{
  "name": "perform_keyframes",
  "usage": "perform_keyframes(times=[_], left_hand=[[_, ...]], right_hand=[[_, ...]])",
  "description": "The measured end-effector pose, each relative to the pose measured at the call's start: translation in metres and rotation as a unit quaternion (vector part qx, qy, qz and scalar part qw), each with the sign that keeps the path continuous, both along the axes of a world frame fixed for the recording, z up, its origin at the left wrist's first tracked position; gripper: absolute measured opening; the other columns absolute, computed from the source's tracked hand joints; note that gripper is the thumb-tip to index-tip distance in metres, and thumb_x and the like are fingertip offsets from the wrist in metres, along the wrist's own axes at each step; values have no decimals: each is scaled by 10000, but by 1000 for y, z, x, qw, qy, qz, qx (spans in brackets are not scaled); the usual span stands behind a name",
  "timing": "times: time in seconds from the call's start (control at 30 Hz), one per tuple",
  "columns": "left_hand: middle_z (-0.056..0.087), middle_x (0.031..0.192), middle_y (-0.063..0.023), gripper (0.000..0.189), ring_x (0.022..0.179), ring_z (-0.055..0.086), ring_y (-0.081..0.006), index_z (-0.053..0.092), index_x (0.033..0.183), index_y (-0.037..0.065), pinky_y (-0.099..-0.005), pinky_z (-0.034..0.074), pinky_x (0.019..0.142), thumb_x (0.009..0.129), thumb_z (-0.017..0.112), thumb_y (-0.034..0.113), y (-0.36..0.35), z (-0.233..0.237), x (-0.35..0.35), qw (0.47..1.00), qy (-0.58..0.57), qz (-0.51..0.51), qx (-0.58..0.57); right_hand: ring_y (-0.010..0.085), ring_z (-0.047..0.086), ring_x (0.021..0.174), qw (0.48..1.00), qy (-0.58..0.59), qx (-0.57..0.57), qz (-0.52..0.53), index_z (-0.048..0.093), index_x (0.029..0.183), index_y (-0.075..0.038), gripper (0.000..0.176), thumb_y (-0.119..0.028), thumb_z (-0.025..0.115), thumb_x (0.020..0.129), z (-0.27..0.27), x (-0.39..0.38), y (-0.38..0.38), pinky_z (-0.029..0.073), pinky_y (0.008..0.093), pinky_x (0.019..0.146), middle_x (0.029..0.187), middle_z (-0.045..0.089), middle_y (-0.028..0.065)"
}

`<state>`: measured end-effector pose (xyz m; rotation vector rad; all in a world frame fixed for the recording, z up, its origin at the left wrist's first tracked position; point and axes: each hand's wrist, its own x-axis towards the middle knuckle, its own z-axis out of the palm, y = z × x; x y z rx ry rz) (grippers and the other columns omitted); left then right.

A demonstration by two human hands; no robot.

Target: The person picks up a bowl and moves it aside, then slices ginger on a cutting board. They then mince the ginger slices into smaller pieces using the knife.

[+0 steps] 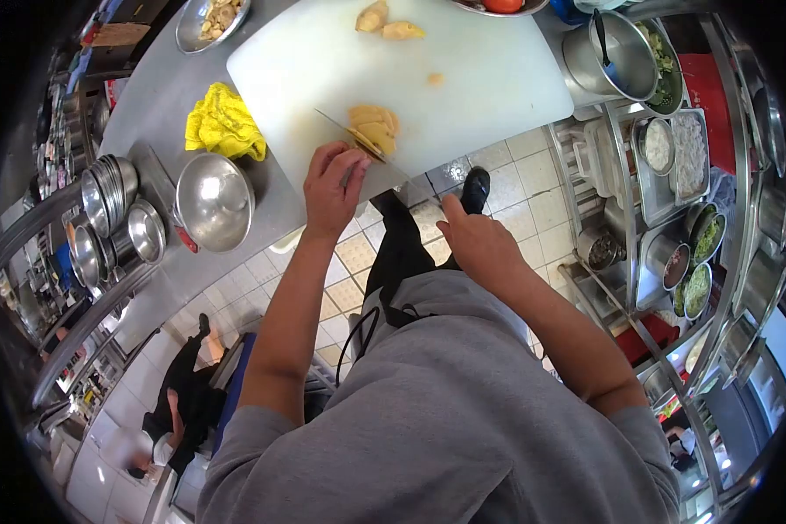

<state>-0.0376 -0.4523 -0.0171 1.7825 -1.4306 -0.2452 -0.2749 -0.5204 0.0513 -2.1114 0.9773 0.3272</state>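
Observation:
My left hand (334,179), fingers curled, presses a piece of ginger (367,147) near the front edge of the white cutting board (480,79). My right hand (485,237) is closed round the handle of a kitchen knife (396,175). The knife's blade slants across the board's edge, right beside the fingers of my left hand. Several thin ginger slices (377,122) lie overlapped just beyond the blade. Farther back on the board are peeled ginger pieces (389,24), and a small scrap (435,79) lies to their front right.
A yellow cloth (224,124), a steel bowl (214,203) and a red-handled knife (185,237) lie left of the board. Stacked bowls (105,196) stand farther left. A deep pot (616,61) and shelves with food trays (686,157) are on the right. Another person (179,406) is at lower left.

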Motion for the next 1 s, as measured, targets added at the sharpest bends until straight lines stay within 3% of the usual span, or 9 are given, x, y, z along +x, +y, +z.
perform_keyframes(times=[0.23, 0.3, 0.43, 0.5, 0.53, 0.63, 0.87, 1.0], left_hand=[[534, 1077, -141, 221, 807, 612, -259, 663, 1108, 95, -338, 540, 735, 891, 702, 111, -3, 7, -2, 993, 86, 24, 71], [516, 1114, -144, 271, 773, 602, -231, 634, 1168, 90, -321, 531, 713, 903, 684, 126, -7, 7, 3, 996, -44, -23, 78], [536, 1070, -134, 316, 741, 601, -204, 617, 1191, 85, -307, 522, 700, 888, 704, 110, -9, 8, 3, 993, -70, -49, 87], [557, 1009, -120, 323, 696, 595, -192, 630, 1168, 84, -296, 512, 661, 861, 730, 70, -8, 5, 1, 999, 10, 11, 48], [602, 987, -115, 254, 729, 631, -196, 669, 1079, 74, -298, 532, 659, 842, 751, 33, -8, 2, -3, 998, 52, 25, -7], [638, 1016, -116, 163, 798, 669, -202, 698, 993, 59, -307, 558, 681, 843, 756, 31, -6, 1, -7, 999, 9, 24, -31], [657, 1033, -113, 139, 854, 678, -240, 713, 980, 45, -317, 566, 748, 845, 745, 36, -3, -2, 8, 1000, -7, -8, -5], [658, 1027, -105, 146, 880, 675, -239, 714, 988, 50, -315, 559, 748, 848, 724, 10, 1, -4, 7, 999, 31, -8, -2]], right_hand=[[394, 687, 683, 1000, 18, -16, 1, 419, 1061, -64, 215, -242, 527, 1008, 4, 2, 5, 544, 504, 576, 700, 658, 177], [391, 688, 683, 1000, 22, -21, -3, 420, 1059, -68, 210, -236, 532, 1003, 4, 4, 5, 543, 507, 581, 702, 658, 176], [412, 689, 727, 1000, -25, -4, -16, 420, 1060, -69, 212, -232, 537, 992, 0, 0, 4, 539, 529, 623, 731, 670, 191], [423, 688, 746, 999, -31, 4, -12, 421, 1065, -67, 212, -230, 534, 991, 1, -2, -2, 538, 539, 644, 748, 675, 200], [432, 686, 767, 999, -34, 7, -9, 421, 1068, -64, 212, -231, 527, 994, 0, -1, -3, 536, 545, 659, 763, 677, 210], [444, 683, 791, 999, -35, 28, -9, 421, 1072, -56, 211, -230, 516, 1000, 1, -1, -4, 532, 555, 683, 786, 678, 228], [441, 672, 759, 998, -47, 29, -9, 423, 1078, -50, 222, -244, 507, 1012, -1, -5, 0, 532, 551, 675, 765, 663, 228], [442, 645, 686, 998, -64, -12, -20, 434, 1066, -65, 201, -238, 522, 1014, 38, -26, 16, 514, 539, 601, 770, 646, 200]])
